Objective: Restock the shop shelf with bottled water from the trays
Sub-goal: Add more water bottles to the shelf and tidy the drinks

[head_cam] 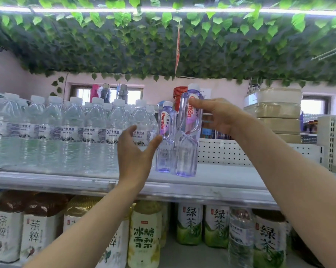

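My right hand [219, 117] grips a clear, purple-tinted Ganten water bottle [187, 144] near its upper label, its base resting on or just above the white top shelf [221, 176]. A second Ganten bottle [166, 140] stands upright right beside it on the left. My left hand [135, 151] is open with fingers spread, thumb close to the lower part of that second bottle, holding nothing. Several clear water bottles with white caps [93, 132] fill the shelf's left part in rows.
The lower shelf holds tea bottles [37, 233] and green tea bottles [190, 223]. A white pegboard back panel [221, 153] stands behind the shelf's right part. Stacked plastic-wrapped packs [275, 113] sit at the back right. Artificial leaves [163, 45] hang overhead.
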